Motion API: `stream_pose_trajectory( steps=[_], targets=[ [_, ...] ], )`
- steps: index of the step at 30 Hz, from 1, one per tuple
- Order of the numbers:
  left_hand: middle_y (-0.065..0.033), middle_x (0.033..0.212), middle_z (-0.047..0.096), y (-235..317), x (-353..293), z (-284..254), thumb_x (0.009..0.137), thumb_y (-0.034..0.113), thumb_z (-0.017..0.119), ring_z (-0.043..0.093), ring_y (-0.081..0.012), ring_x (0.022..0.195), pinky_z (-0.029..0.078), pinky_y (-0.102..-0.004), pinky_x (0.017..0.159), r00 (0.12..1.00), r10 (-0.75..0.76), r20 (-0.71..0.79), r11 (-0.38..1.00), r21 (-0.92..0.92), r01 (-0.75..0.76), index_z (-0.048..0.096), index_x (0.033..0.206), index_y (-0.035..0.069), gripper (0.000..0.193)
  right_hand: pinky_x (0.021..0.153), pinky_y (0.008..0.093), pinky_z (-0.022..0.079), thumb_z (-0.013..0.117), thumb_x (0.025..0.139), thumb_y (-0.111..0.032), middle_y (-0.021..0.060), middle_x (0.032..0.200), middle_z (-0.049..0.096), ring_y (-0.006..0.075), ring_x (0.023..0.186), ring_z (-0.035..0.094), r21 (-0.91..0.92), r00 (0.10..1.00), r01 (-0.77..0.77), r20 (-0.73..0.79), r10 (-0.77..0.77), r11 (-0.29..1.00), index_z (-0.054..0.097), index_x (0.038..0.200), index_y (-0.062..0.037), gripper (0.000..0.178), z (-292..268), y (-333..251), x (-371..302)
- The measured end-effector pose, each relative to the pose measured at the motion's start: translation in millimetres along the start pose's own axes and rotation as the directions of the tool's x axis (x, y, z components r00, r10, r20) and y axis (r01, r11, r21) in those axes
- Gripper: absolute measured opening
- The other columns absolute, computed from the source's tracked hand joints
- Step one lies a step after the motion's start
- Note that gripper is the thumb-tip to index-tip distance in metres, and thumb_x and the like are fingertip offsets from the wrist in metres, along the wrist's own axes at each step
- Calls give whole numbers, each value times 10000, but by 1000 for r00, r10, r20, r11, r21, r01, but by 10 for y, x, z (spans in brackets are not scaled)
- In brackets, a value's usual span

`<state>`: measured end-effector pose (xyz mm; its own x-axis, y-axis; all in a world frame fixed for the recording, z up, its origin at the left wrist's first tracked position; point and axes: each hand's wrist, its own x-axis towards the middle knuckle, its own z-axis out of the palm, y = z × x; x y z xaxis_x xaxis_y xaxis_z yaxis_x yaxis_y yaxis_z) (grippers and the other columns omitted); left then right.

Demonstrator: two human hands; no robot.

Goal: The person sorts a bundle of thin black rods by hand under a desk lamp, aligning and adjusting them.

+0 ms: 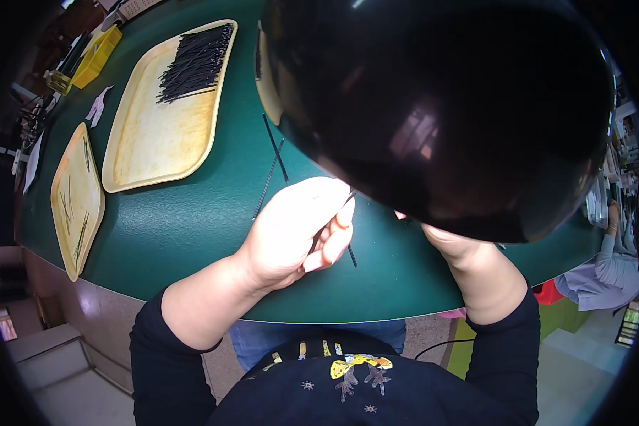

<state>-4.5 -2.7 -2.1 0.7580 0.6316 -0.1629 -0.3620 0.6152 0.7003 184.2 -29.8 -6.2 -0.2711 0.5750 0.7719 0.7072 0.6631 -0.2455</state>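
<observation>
- From my remote seat I see the green table point(177, 241) spanning most of the view, its near edge just in front of the wearer's body.
- A glossy black dome point(433, 121) fills the upper right of my view; it covers much of the right hand's area.
- At the far right I make out another person point(610, 270) in pale clothing, well apart from the wearer's hands.
- The larger cream tray point(156, 142) lies at the upper left; a bunch of black rods point(195, 60) is heaped at its far end.
- The smaller tray point(85, 195) sits just left of it; a few thin rods lie inside.
- The left hand point(291, 231) is over the table near its front edge; its fingers are curled in, closed on a thin dark rod point(316, 243).
- The right hand point(451, 243) is partly hidden behind the dome; I cannot tell how its fingers stand.
- Two crossed rods point(275, 148) lie on the table beyond the left hand.
</observation>
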Motion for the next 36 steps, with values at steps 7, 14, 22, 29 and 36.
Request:
stream_pose_trajectory(
  steps=[7,14,22,29,36],
  targets=[
    [-72,528,498,8,2,11,864,165,377,404,-79,357,313,-162,332,992,-73,104,976,-199,93,461,768,18,195,639,280,462,625,636,0,103,796,584,219,706,579,685,617,-714,520,591,143,581,797,0,167,17,-96,90],
    [-105,622,535,-35,11,-11,803,45,471,516,-135,448,431,-219,401,1000,19,-22,999,27,-18,434,835,-10,74,604,250,458,615,640,28,63,789,594,138,685,572,697,729,-657,492,476,287,591,771,0,136,-28,-3,30],
    [-117,626,550,7,15,45,796,33,483,529,-143,461,453,-224,454,992,119,-36,992,51,-117,449,797,-3,50,646,282,443,573,631,55,108,811,574,173,734,551,713,651,-663,398,647,228,547,826,12,201,96,-36,-24],
    [-128,646,553,2,26,12,807,53,475,540,-156,487,457,-233,472,998,63,0,993,104,-63,445,822,-13,74,460,195,384,528,698,-20,55,592,513,93,518,490,725,583,-686,595,553,-57,561,781,-18,89,87,-25,-47],
    [-161,735,572,-6,74,68,858,162,398,582,-191,580,481,-237,537,997,20,69,937,346,-43,472,877,-37,212,462,217,385,371,806,-97,65,554,513,107,477,474,753,520,-643,563,642,-140,525,663,45,253,81,-90,159]
  ],
)
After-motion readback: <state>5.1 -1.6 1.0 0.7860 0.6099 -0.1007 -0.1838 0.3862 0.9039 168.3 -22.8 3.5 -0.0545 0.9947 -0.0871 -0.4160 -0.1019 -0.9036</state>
